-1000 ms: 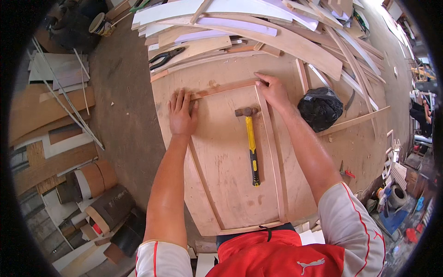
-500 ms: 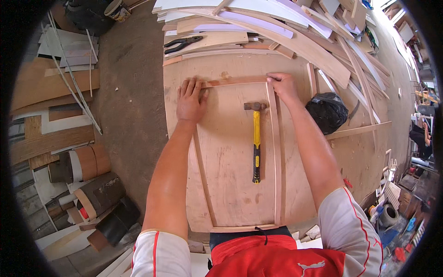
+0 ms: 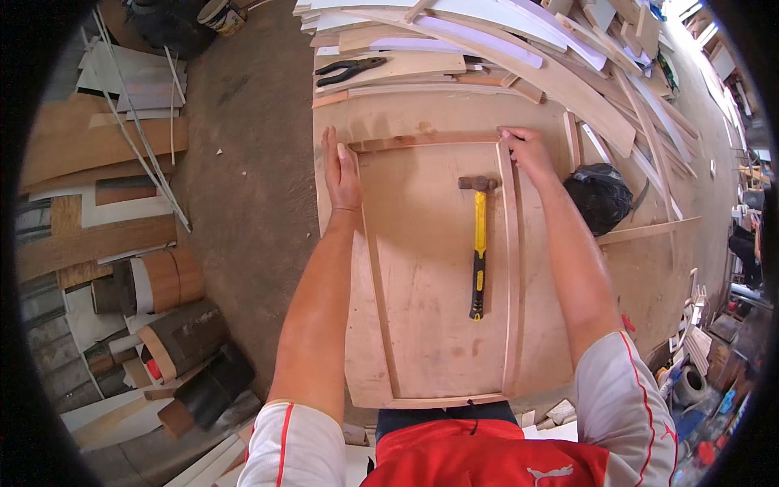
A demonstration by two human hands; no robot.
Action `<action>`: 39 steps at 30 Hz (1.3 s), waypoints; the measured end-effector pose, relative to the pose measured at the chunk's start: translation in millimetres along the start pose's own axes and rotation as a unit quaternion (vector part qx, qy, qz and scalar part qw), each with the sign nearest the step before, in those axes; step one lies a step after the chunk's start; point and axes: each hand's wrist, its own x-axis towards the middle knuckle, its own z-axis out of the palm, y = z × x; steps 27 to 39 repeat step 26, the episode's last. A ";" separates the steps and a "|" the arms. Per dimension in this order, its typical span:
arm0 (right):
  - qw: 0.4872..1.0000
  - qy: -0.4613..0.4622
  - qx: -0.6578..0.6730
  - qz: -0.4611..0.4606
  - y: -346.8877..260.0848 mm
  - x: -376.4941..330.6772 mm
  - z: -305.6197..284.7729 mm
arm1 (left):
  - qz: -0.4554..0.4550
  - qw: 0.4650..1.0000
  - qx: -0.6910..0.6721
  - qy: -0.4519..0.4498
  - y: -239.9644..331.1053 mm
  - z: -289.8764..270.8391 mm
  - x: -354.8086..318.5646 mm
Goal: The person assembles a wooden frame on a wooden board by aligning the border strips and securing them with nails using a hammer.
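Left hand point(image 3: 341, 170) flat, open, pressing top-left corner of thin rectangular wooden strip frame point(image 3: 511, 268); right hand point(image 3: 526, 150) fingers spread on top-right corner, gripping nothing. Frame judged light, flexible, joints fragile; support at corners.

I see a worktop point(image 3: 568, 268) of pale bare wood, matt and a bit stained. The thin frame strips point(image 3: 510, 243) on it are plain wood too, smooth and light. The hammer point(image 3: 479, 243) has a dull dark metal head and a shiny yellow and black handle that looks like plastic. The black bag point(image 3: 599, 195) looks soft and crinkly. The floor point(image 3: 243, 187) is rough, dusty and grey-brown.
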 end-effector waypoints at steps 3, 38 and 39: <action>1.000 0.012 0.004 0.000 2.2 1.7 1.0 | -0.114 0.977 -0.178 0.012 5.9 1.5 -2.0; 1.000 0.010 0.011 -0.002 8.8 5.8 0.1 | 0.036 0.919 0.364 -0.146 -13.3 -30.6 24.0; 1.000 0.010 0.011 -0.002 8.8 5.8 0.1 | 0.036 0.919 0.364 -0.146 -13.3 -30.6 24.0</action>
